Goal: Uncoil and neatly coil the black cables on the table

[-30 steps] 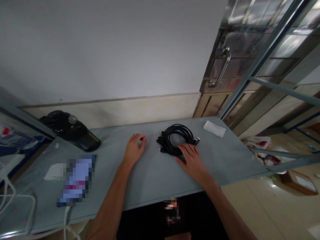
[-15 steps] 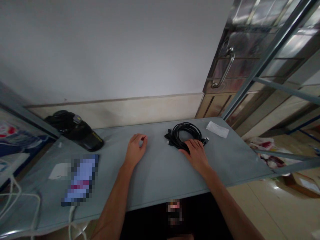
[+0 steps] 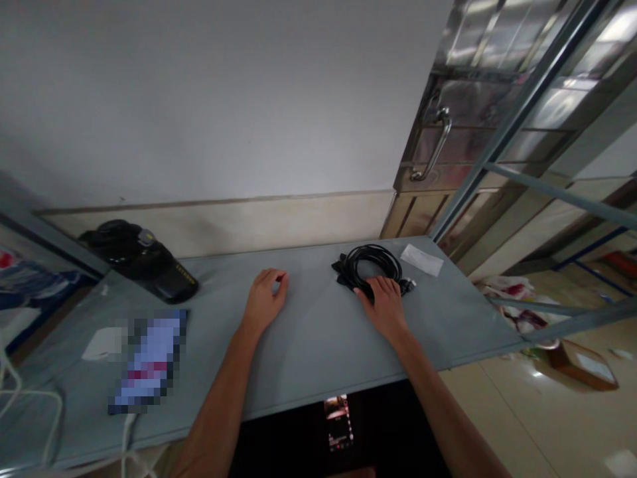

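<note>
A coil of black cables [image 3: 377, 251] with several connector ends lies on the grey tabletop [image 3: 308, 352], right of the middle. My right hand [image 3: 384, 304] rests on its near side, fingers over the loops and thumb at the left, gripping it. Some of the coil is hidden under that hand. Left of it, my left hand [image 3: 263, 299] rests on the table, apart from the cables. Its fingers curl toward the thumb in a loop, and nothing shows inside.
A black bottle [image 3: 149, 262] lies at the back left, behind a blurred blue phone-like object [image 3: 152, 358] and a white flat item [image 3: 105, 342]. White paper [image 3: 422, 259] lies right of the coil. A metal post [image 3: 517, 126] rises at the right; a lit phone screen [image 3: 338, 425] shows below the table edge.
The view has turned slightly right. The coil has slid a little right toward the white paper, under my right hand. My left hand stays curled in about the same place.
</note>
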`<move>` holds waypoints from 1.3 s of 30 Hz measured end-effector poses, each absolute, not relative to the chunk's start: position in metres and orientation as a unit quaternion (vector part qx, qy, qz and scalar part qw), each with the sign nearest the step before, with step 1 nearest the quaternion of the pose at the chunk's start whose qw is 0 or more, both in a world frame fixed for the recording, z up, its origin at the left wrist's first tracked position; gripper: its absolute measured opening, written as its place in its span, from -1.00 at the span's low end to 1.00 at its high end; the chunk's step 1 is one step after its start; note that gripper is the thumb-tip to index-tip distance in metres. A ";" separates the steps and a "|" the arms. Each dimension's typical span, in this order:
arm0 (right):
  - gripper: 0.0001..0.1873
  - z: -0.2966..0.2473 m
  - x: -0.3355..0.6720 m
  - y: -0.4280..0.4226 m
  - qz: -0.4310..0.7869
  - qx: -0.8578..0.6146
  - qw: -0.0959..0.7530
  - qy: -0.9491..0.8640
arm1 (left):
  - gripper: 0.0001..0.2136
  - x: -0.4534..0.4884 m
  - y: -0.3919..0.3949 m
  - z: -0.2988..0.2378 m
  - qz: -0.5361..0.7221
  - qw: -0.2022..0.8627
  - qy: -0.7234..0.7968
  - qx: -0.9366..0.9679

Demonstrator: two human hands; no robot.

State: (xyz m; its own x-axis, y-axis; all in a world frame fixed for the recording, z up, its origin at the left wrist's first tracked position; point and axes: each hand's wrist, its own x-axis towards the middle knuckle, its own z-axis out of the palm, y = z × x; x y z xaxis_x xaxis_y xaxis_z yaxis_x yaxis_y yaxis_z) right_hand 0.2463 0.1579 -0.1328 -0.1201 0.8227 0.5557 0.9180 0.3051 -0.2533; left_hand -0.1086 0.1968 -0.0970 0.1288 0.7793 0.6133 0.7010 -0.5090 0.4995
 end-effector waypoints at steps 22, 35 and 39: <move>-0.25 -0.111 0.246 0.146 0.139 -0.600 0.596 -0.516 | -0.81 -0.099 0.194 -0.102 0.454 0.070 0.476 0.750; -0.42 0.014 0.285 0.138 0.155 -0.344 0.863 -0.335 | -0.81 -0.096 0.195 -0.101 0.470 0.075 0.463 0.748; -0.47 0.072 0.280 0.123 0.107 -0.289 0.873 -0.377 | -0.81 -0.095 0.196 -0.102 0.467 0.078 0.462 0.750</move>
State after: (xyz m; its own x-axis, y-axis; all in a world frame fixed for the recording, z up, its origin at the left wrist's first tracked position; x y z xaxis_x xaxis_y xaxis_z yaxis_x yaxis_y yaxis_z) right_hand 0.2803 0.1234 0.0719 0.6921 0.4057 0.5970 0.0303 0.8101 -0.5856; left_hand -0.0950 0.1957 -0.1020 0.1370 0.7650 0.6293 0.6199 -0.5617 0.5479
